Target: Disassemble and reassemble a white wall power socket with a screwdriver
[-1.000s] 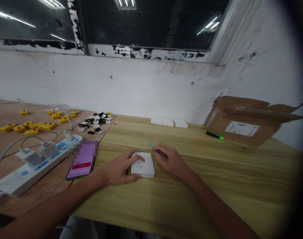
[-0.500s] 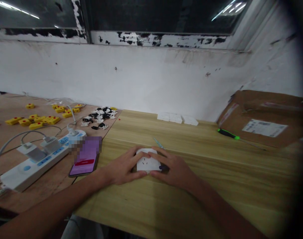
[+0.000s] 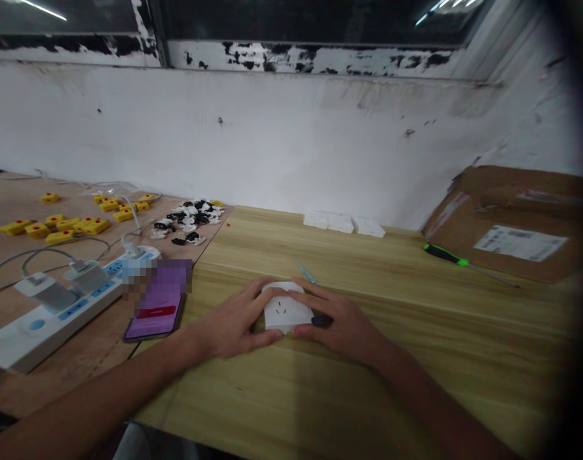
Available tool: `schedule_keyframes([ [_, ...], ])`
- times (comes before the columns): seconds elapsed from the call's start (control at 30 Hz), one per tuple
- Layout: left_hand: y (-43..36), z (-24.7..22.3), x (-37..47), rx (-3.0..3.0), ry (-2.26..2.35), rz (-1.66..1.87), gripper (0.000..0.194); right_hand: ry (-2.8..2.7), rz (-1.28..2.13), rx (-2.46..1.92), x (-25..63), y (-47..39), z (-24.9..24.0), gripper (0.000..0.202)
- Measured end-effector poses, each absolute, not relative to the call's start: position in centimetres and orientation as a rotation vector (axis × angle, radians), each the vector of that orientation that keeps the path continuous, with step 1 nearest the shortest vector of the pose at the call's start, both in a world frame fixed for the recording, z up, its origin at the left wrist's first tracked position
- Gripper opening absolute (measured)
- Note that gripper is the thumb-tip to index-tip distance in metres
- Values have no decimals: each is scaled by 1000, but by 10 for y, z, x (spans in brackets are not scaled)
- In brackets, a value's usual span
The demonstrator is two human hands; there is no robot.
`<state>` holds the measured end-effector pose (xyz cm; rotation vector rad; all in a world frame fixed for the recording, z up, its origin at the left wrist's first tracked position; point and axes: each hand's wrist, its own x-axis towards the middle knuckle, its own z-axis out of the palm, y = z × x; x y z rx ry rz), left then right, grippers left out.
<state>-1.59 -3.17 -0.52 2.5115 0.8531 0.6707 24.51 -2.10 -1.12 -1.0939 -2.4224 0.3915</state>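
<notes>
A square white wall socket [image 3: 286, 313] with several pin slots lies in front of me on the wooden tabletop. My left hand [image 3: 246, 318] grips its left side, thumb at the near edge and fingers over the far edge. On the opposite side my right hand [image 3: 337, 322] grips the socket in the same way, the two hands' forefingers almost meeting over it. A dark, rounded piece [image 3: 321, 321] shows between the right thumb and fingers; its kind is hidden. Just beyond the socket lies a thin teal tool [image 3: 307, 273], partly behind the right fingers.
Left are a phone [image 3: 158, 306], a white power strip [image 3: 85, 306] with plugs and cables, yellow blocks [image 3: 68, 225] and black-and-white small parts [image 3: 193, 216]. White panels [image 3: 342, 223] lie by the wall. Right, a green-black screwdriver [image 3: 445, 254] lies before a cardboard box [image 3: 516, 211].
The view has shifted slightly, so the background sits a little higher. Both hands stay on the wall socket, with hardly any change in their grip.
</notes>
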Motion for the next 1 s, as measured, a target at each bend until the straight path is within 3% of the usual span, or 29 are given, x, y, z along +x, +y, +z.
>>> schedule_keyframes([
  [0.2, -32, -3, -17, 2480, 839, 654, 59, -2395, 321, -1032, 245, -20, -9, 48],
  [1.0, -34, -5, -16, 2508, 879, 689, 49, -2470, 122, -1024, 245, -27, -2, 44],
])
